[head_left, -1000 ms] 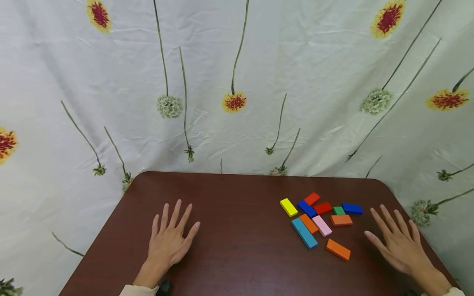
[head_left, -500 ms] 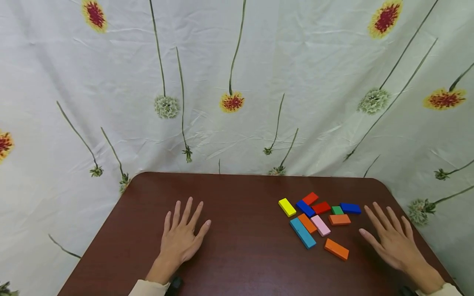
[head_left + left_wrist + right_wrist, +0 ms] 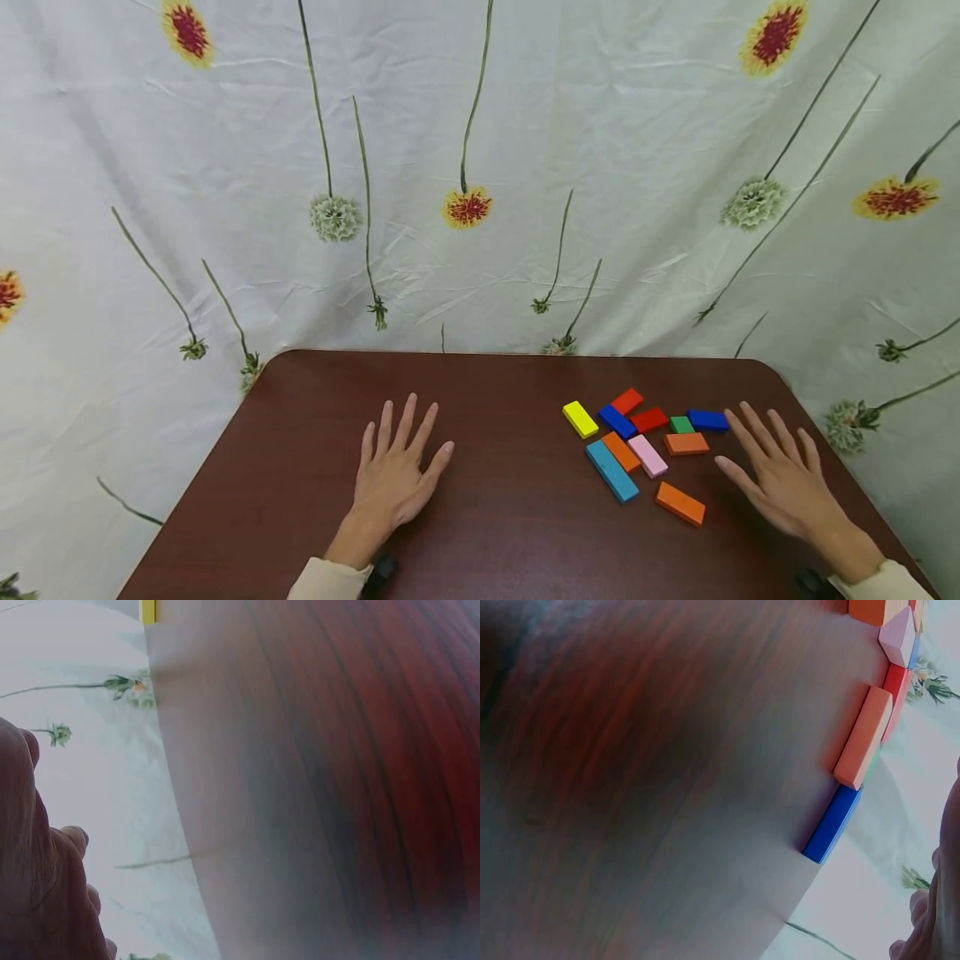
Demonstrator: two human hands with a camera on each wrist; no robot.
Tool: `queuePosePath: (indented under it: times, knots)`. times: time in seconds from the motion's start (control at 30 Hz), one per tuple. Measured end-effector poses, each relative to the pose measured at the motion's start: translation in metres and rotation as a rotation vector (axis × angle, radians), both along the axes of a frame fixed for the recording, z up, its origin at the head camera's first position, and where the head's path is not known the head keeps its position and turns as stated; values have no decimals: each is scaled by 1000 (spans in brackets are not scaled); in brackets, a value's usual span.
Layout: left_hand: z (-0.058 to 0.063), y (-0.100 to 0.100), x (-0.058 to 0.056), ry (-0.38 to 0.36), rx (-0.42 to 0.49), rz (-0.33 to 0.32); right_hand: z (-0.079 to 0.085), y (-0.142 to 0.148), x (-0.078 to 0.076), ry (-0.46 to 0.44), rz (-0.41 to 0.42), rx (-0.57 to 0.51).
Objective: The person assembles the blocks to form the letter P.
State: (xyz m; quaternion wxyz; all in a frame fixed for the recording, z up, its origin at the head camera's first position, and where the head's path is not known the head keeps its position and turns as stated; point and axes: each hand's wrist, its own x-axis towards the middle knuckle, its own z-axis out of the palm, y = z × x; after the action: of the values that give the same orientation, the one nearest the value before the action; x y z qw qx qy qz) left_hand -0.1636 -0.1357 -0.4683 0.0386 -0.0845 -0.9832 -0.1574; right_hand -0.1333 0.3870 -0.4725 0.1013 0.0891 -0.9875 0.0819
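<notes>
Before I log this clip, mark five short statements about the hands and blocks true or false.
1. The left hand holds nothing. True.
2. The right hand is nearer the blocks than the left hand. True.
3. In the head view, the yellow block lies left of the pink block. True.
4. The right hand grips the pink block. False: it holds nothing.
5. The blocks are stacked in a tower. False: they lie spread on the table.

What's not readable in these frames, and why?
Left wrist view: part of the yellow block, cut off by top edge.
Right wrist view: most of the green block, behind an orange block.
Head view: undersides of left hand and right hand, hidden by their backs.
Head view: left black device, cut by bottom edge.
</notes>
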Motion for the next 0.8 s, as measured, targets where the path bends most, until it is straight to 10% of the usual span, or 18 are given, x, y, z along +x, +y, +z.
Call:
queuePosePath:
  times: [0.8]
  knots:
    - [-2, 91, -2, 1, 41, -130, -4, -16, -13, 18, 46, 13]
